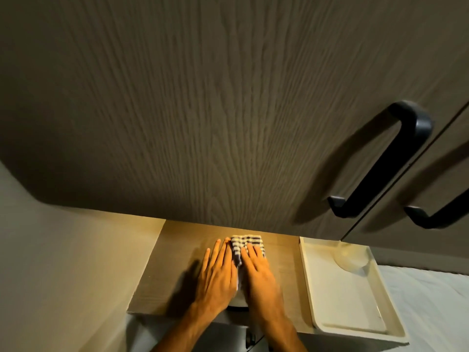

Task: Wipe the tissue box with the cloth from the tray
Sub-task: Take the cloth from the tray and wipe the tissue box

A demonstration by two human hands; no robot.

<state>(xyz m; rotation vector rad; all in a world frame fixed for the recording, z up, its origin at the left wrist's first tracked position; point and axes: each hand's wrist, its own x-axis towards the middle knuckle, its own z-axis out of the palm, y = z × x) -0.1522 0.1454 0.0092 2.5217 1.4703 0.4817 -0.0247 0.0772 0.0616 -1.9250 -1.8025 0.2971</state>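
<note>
A cloth point(247, 241) with dark and white stripes lies on a light wooden top point(175, 262), which looks like the lid of the tissue box. My right hand point(258, 271) lies flat on the cloth, fingers stretched forward and pressing it down. Beside it, my left hand point(218, 273) rests flat on the wood, its index finger and thumb side touching the cloth's left edge. A pale rounded opening point(237, 304) shows between my wrists at the near edge. The white tray point(337, 288) stands just right of the wooden top.
A dark wood-grain cabinet door point(228, 110) with a black handle point(380, 161) hangs low over the far part of the surface. A second handle point(436, 217) is at the right. A clear glass point(351, 257) stands in the tray's far corner. A pale wall is at the left.
</note>
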